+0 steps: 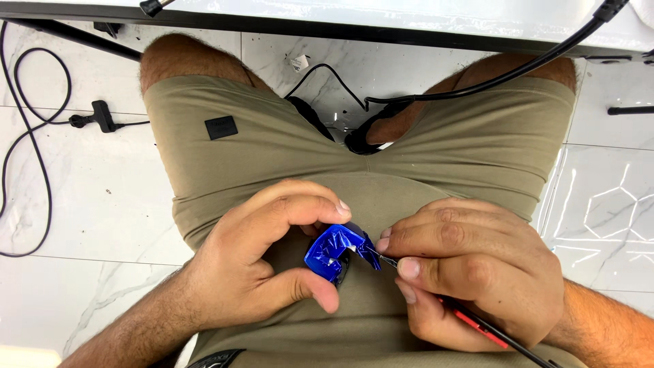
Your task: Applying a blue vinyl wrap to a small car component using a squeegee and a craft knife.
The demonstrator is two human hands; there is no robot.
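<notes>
— Head view, nearest item first?
— Both forearms enter from the bottom edge, and 2 hands meet over the lap of a seated person in khaki shorts [286, 146].

— Surroundings and obstructions?
— White marble-patterned floor tiles [88, 197] lie to either side. 1 thin black cable [30, 136] loops on the floor at left, with a small black plug piece beside it. A thicker black cord [518, 68] runs down from the upper right to a dark object between the knees; what that object is cannot be told. A white table edge [381, 20] crosses the top of the picture, above the knees.

— Left hand?
— Left hand [262, 262] is curled, thumb and forefinger pinching a small blue plastic part [335, 249] from below and above. The part sits at mid-lap, just above the shorts.

— Right hand?
— Right hand [470, 266] is closed round a thin tool with a red-and-black handle [477, 324], fingers pressed together. The tool tip touches the blue part's right edge.

— Room to move?
— The 2 hands are nearly touching. Open floor shows left and right of the thighs; the table edge bounds the far side.
</notes>
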